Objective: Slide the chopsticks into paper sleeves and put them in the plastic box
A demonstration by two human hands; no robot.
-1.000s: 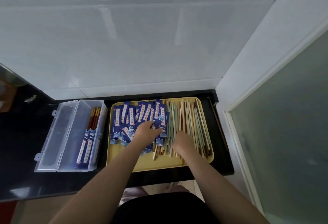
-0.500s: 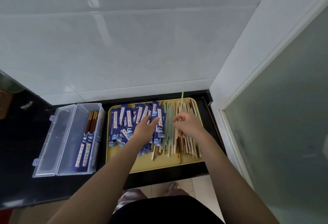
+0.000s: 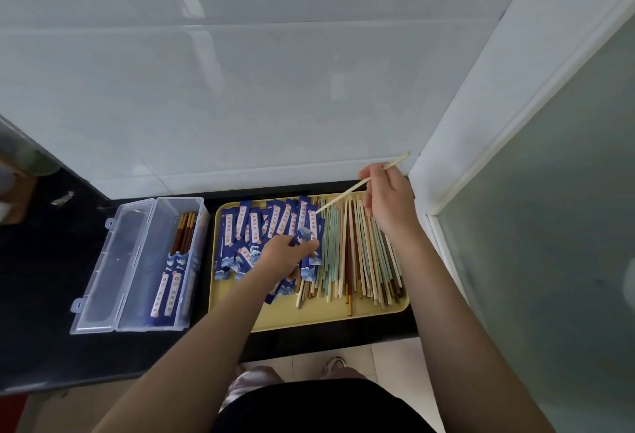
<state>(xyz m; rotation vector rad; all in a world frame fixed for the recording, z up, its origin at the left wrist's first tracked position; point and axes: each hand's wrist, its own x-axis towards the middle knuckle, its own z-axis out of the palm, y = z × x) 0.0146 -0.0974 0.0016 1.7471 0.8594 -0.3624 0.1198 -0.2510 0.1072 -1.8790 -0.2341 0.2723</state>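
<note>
Head view: right hand [image 3: 388, 199] grips pale chopsticks [image 3: 347, 194] above yellow tray [image 3: 309, 316]; left hand [image 3: 283, 254] pinches blue paper sleeve [image 3: 311, 230] over tray; plastic box [image 3: 137, 264] lies left of tray.

1 yellow tray [image 3: 309, 316] holds a heap of loose chopsticks [image 3: 357, 261] and a pile of blue paper sleeves [image 3: 254, 230], both too many to count. 1 clear plastic box [image 3: 137, 261] holds 2 sleeved pairs [image 3: 168, 291]. 2 hands show.

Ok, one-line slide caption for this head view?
Right hand aims a cream chopstick at the blue sleeve gripped by the left hand.
</note>
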